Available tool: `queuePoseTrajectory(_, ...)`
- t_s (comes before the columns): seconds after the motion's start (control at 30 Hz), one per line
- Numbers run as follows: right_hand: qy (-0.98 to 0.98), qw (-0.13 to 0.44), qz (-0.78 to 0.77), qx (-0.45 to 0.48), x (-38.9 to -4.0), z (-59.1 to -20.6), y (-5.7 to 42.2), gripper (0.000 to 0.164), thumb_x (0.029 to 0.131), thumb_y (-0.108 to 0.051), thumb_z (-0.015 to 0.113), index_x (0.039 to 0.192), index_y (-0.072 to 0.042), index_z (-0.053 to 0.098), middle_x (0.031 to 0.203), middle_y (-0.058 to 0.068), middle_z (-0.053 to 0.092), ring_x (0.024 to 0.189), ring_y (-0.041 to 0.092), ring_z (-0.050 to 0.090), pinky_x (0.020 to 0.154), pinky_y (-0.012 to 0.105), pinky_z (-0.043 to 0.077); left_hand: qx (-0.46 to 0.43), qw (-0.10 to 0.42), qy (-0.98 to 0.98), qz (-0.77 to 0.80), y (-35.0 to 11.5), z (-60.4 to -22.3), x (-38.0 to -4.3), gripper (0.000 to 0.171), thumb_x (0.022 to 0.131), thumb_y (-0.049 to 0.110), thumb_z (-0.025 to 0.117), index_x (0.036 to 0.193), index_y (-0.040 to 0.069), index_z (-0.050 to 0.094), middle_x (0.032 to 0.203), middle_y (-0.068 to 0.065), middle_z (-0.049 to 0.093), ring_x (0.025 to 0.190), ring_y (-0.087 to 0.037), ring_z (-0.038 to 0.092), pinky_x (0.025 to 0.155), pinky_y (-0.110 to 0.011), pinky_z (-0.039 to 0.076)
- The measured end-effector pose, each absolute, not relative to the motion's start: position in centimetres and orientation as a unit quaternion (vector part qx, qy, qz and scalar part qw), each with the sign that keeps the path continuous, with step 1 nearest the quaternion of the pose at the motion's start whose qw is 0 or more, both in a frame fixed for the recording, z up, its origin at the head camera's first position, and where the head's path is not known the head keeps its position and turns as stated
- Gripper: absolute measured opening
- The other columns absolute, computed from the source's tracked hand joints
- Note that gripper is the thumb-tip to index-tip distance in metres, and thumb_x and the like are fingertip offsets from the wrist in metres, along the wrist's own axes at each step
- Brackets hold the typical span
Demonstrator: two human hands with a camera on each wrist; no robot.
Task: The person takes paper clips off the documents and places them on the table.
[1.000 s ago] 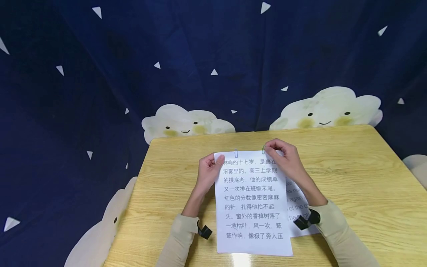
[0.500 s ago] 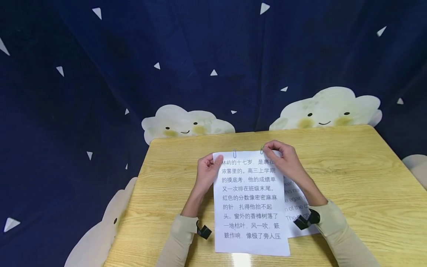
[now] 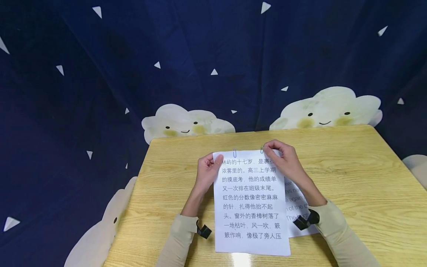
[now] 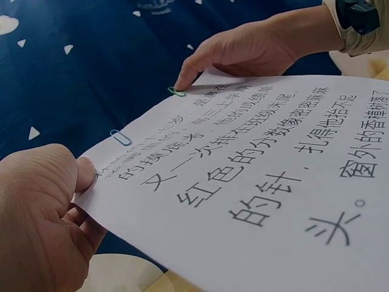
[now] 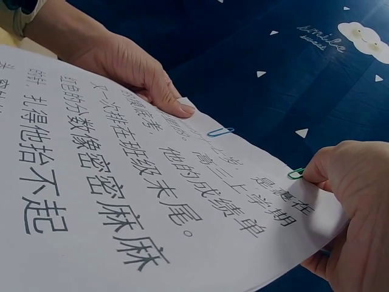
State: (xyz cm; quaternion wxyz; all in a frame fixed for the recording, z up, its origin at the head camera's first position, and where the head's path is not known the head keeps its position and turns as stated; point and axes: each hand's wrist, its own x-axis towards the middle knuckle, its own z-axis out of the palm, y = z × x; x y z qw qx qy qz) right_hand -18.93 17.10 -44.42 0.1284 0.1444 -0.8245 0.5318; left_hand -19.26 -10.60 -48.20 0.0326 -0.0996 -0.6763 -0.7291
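A white sheet of paper (image 3: 251, 207) printed with large Chinese text is held up over the table. My left hand (image 3: 207, 171) grips its upper left corner, thumb on the printed face. A blue paper clip (image 4: 120, 137) sits on the top edge, nearer the left hand. Farther right, a green paper clip (image 5: 296, 174) is on the same edge, and my right hand (image 3: 283, 159) pinches it between thumb and forefinger. The other right fingers are behind the paper, partly hidden.
A second sheet (image 3: 298, 207) with English print lies on the wooden table (image 3: 360, 178), partly covered by the held paper and right forearm. Behind the table hangs a dark blue curtain (image 3: 186, 48) with white triangles and cloud faces.
The held paper has shifted slightly left, along with both hands. The right hand stays at the green paper clip, and the grips look the same.
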Motion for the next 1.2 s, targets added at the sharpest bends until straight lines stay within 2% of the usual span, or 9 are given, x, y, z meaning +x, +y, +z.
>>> queuePoseTrajectory(0.37, -0.810, 0.144, 0.550, 0.145, -17.8, -42.9, 16.4, 0.013, 0.103, -0.005, 0.063, 0.103, 0.006, 0.071, 0.092, 0.020, 0.069, 0.075, 0.005, 0.057, 0.066, 0.014, 0.044, -0.102, 0.035, -0.679, -0.726, -10.6, -48.1, -19.3, 0.026, 0.105, 0.011, 0.064, 0.114, -0.012, 0.070, 0.087, -0.023, 0.076, 0.059, -0.015, 0.071, 0.053, -0.025, 0.058)
queuePoseTrajectory(0.67, -0.812, 0.147, 0.549, 0.135, -18.8, -44.5, 17.1, 0.014, 0.104, -0.010, 0.064, 0.106, 0.001, 0.073, 0.095, 0.015, 0.070, 0.082, 0.008, 0.057, 0.075, 0.017, 0.041, -0.100, 0.038, -0.682, -0.723, -10.6, -48.2, -19.2, 0.025, 0.105, 0.012, 0.065, 0.113, -0.010, 0.072, 0.084, -0.020, 0.076, 0.058, -0.015, 0.070, 0.051, -0.024, 0.057)
queuePoseTrajectory(0.9, -0.817, 0.151, 0.538, 0.143, -19.0, -44.6, 16.9, 0.013, 0.104, -0.005, 0.062, 0.106, 0.005, 0.071, 0.094, 0.019, 0.069, 0.081, 0.006, 0.056, 0.076, 0.016, 0.041, -0.099, 0.041, -0.683, -0.722, -10.7, -48.3, -19.2, 0.025, 0.105, 0.012, 0.064, 0.113, -0.010, 0.072, 0.086, -0.021, 0.076, 0.058, -0.015, 0.070, 0.051, -0.024, 0.056)
queuePoseTrajectory(1.2, -0.810, 0.149, 0.547, 0.149, -18.9, -44.4, 17.2, 0.013, 0.104, -0.011, 0.066, 0.107, -0.002, 0.073, 0.094, 0.012, 0.071, 0.082, 0.008, 0.057, 0.074, 0.017, 0.042, -0.094, 0.040, -0.684, -0.723, -10.6, -48.2, -19.3, 0.025, 0.105, 0.013, 0.065, 0.112, -0.009, 0.073, 0.083, -0.019, 0.076, 0.058, -0.016, 0.070, 0.051, -0.025, 0.056)
